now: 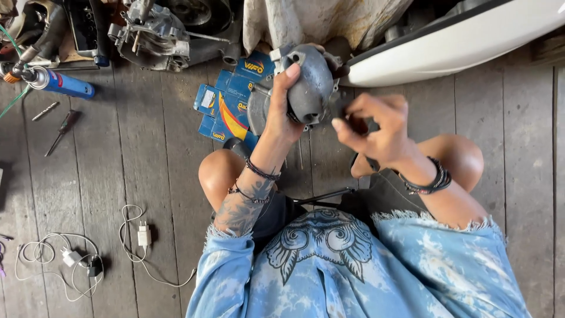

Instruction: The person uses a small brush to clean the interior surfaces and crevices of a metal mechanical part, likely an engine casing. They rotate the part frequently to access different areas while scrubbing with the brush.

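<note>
Left hand (281, 112) grips grey engine casing (312, 88); right hand (376, 129) alongside.

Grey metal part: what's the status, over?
Left hand grips grey metal casing. Right hand pinches at its side, blurred. Blue boxes lie beneath; nothing blocking.

A worn grey plank floor (147, 176) strewn with tools, boxes and chargers.

Flat blue-and-yellow cardboard boxes (226, 109) are laid near the top centre. A blue spray can (62, 83) is seen at upper left, with a screwdriver (62, 131) and a small metal bit (45, 111) just below it. An engine casing (150, 32) is set at the top edge. Two white chargers (143, 235) with tangled cables (41, 253) are spread at lower left.
</note>
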